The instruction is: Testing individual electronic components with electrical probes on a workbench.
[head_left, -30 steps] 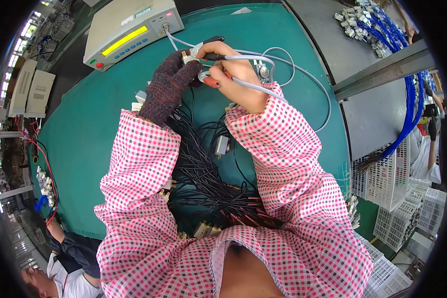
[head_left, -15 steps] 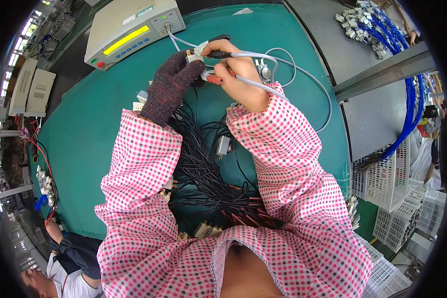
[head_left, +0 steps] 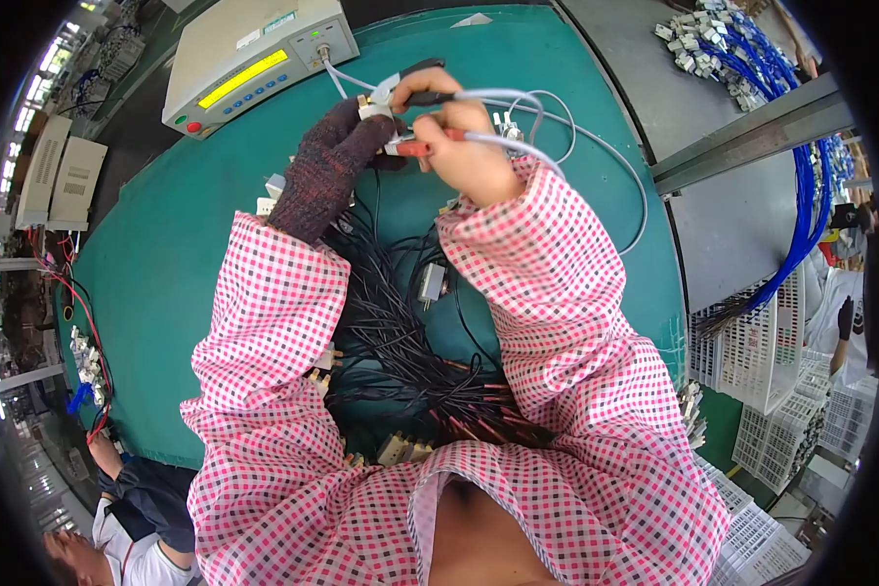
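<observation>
My left hand [head_left: 330, 168], in a dark knitted glove, is closed around a small whitish plug-like connector [head_left: 373, 110] with a brass-coloured end. My bare right hand [head_left: 469, 161] is slightly blurred and closed on two clip-ended test leads. The black-handled clip [head_left: 428, 99] sits at its upper fingers, its jaws against the connector. Lower down, thumb and fingers pinch the red-handled clip [head_left: 416, 148], whose tip reaches the gloved fingers; its exact contact is hidden. Grey cables run back from both clips. Below the hands lies a bundle of thin black cables [head_left: 391, 313].
A bench tester [head_left: 254, 73] with a lit yellow display stands at the back left of the green table [head_left: 146, 293]. A loose grey connector [head_left: 433, 282] lies beside the bundle. Blue cables [head_left: 811, 215] hang at the right, above white crates [head_left: 752, 342]. Another person [head_left: 132, 547] sits at lower left.
My right hand has shifted slightly at the clips, and the red-handled one now lies more level. The left hand keeps its hold on the connector. The whole view has drifted a little.
</observation>
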